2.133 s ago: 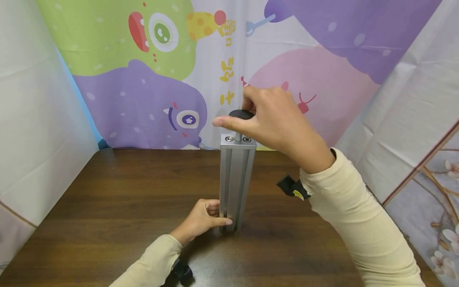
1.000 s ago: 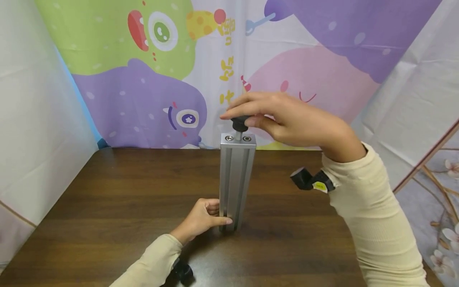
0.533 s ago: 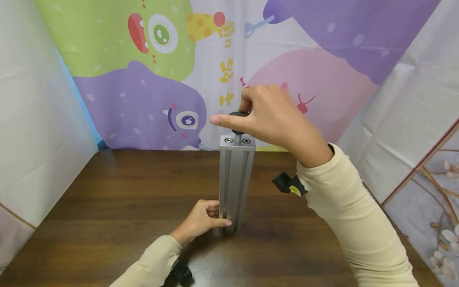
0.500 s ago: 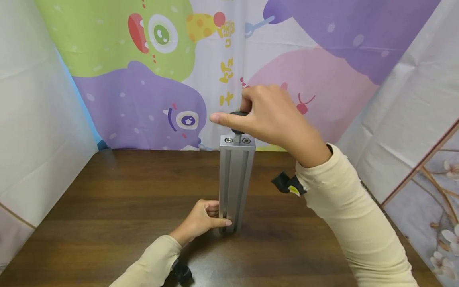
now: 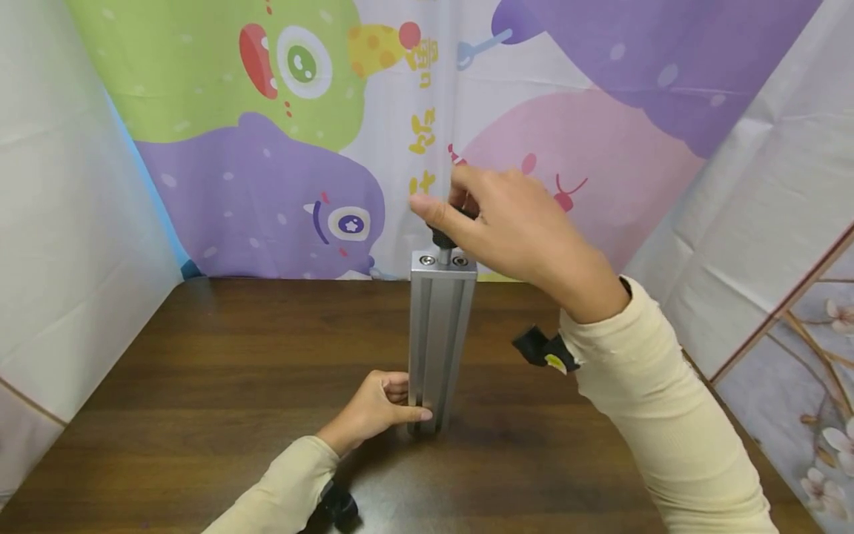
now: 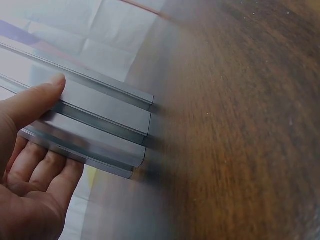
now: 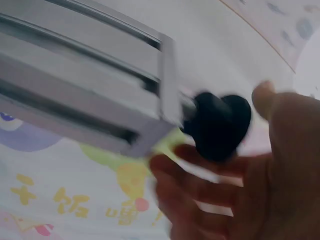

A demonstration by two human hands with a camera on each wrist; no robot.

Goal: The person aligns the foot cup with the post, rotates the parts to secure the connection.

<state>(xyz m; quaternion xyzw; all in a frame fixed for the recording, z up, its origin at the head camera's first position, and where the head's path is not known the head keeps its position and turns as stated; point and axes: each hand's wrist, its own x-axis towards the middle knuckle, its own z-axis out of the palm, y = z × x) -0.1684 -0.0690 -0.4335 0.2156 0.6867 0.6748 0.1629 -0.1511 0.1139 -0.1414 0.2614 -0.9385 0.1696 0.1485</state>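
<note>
A silver aluminium profile (image 5: 437, 341) with grooved sides stands upright on the wooden table. Low on it, my left hand (image 5: 369, 409) grips it, thumb across the near face and fingers at its left side; the left wrist view shows its lower end by the tabletop (image 6: 240, 125). Above the top plate, with its two screws, a black knob (image 5: 443, 239) sits on a short metal stem (image 5: 445, 256). My right hand (image 5: 534, 241) is around the knob. In the right wrist view the thumb is off the knob (image 7: 220, 125) and the loosely bent fingers lie beside it; contact is unclear through blur.
Behind the table hangs a cartoon-printed cloth (image 5: 280, 185) in green, purple and pink. White cloth walls (image 5: 73, 222) flank both sides. Black wrist mounts (image 5: 543, 348) sit at both sleeves.
My right hand has swung back and forth about the knob. Since half a second ago its thumb has lifted and drawn back rightward. The left hand and profile stay put.
</note>
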